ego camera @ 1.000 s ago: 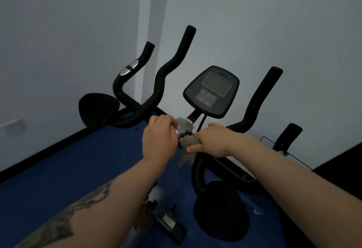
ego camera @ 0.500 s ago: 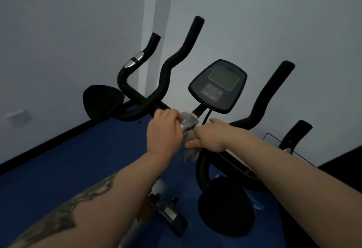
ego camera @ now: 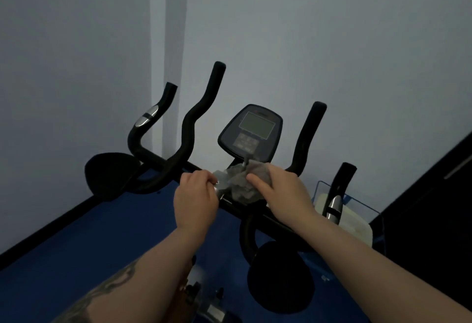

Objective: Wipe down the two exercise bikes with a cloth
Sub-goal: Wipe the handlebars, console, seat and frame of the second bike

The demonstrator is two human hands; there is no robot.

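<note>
One view only: head-worn wide-angle camera, looking forward and steeply down from above and behind the two grips, both forearms entering from the bottom edge. Left hand [ego camera: 196,200] and right hand [ego camera: 283,190] sit close below the lens at frame centre, on the handlebar [ego camera: 163,167]; console [ego camera: 251,132] just beyond them. Farther past the grips, wall corner [ego camera: 176,41]; beneath them, blue floor [ego camera: 89,241]; no second view to overlap.
</note>
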